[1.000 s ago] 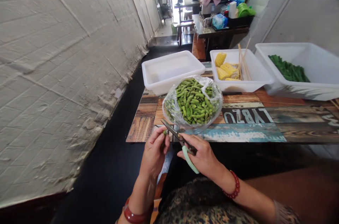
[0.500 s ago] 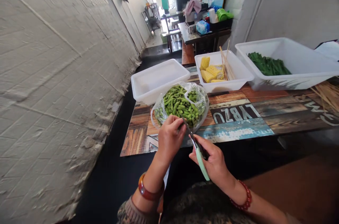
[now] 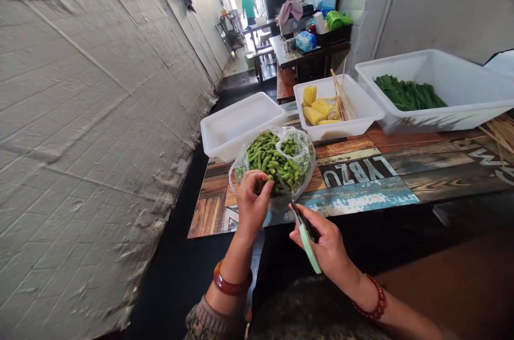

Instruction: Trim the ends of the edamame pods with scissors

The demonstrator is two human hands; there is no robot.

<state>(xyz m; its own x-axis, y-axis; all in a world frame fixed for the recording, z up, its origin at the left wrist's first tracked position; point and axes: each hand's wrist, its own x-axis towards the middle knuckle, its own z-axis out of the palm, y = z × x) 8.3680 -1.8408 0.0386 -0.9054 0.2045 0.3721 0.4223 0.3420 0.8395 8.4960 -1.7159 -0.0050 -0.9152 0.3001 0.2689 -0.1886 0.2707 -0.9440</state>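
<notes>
Starting at the left, a white plastic tray sits on the wood-patterned surface, just beyond the left hand. That hand is bent at the near-left edge of a clear plastic bag heaped with green edamame pods. Its thumb and forefinger tips come close to each other, yet I cannot tell whether this grip is pinching a pod. Good handling here likely means taking one pod at a time by its middle, leaving the tip clear and the fingertips behind the cutting line.

Next come the mint-handled scissors, pointing away from the body toward the bag; whether the blades are parted is too small to tell. The right hand has its grip closed around the handles. Short snips near the blade ends should give the best control, with the points turned away from the left thumb and the thin plastic, which could easily be nicked.

Farther right, corn pieces and bamboo sticks share a second tray, and leafy greens lie in a larger tub, both well clear of the blades.
</notes>
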